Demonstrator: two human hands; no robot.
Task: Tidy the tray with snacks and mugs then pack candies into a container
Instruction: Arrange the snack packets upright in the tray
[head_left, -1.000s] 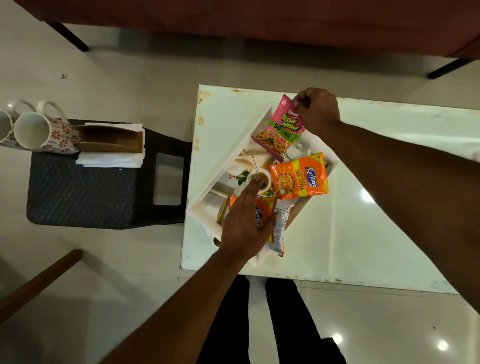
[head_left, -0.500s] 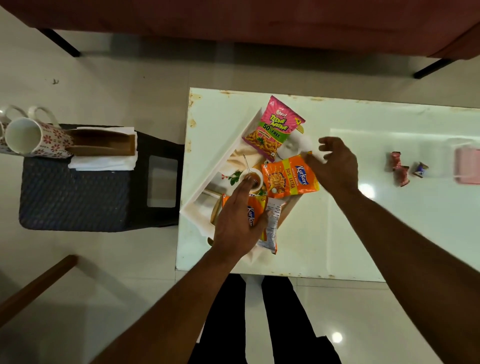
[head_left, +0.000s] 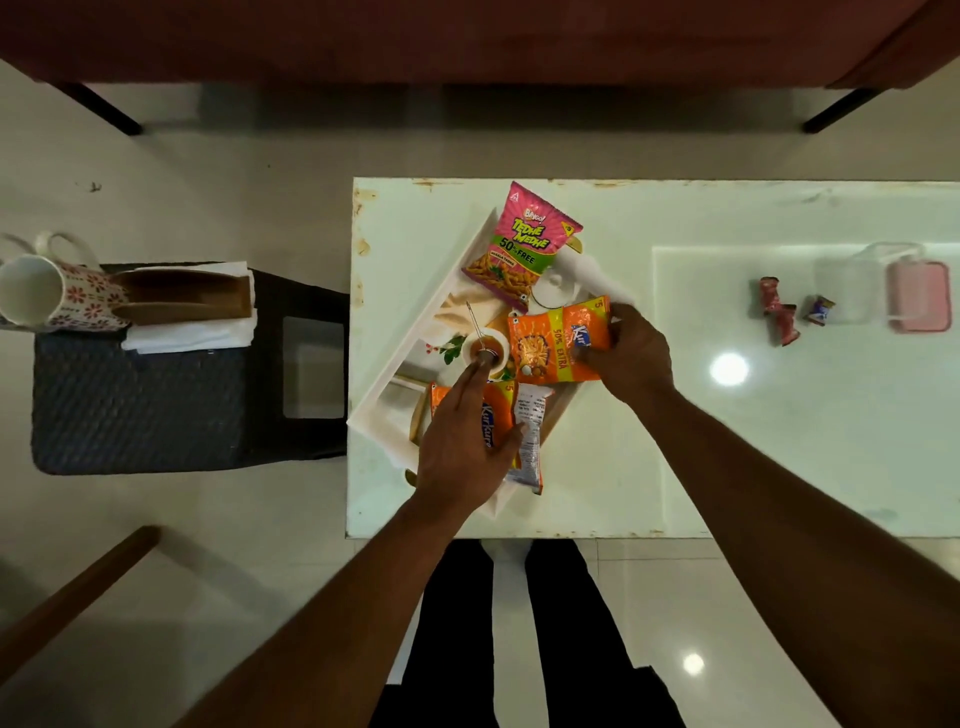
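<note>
Now your right hand (head_left: 631, 353) has closed on the orange packet (head_left: 558, 343) right of the cup (head_left: 484, 352); your left hand (head_left: 465, 447) lies flat, holding nothing.

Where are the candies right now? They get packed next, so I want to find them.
In the head view, the candies lie loose on the white table, right of the tray, just left of the clear container and its pink lid.

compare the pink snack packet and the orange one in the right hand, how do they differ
The pink packet lies free at the tray's far end, touched by no hand; the orange packet is gripped at its edge by the right hand. Pink reads Tedhe Medhe, orange Kurkure. Both sit face up, unopened.
</note>
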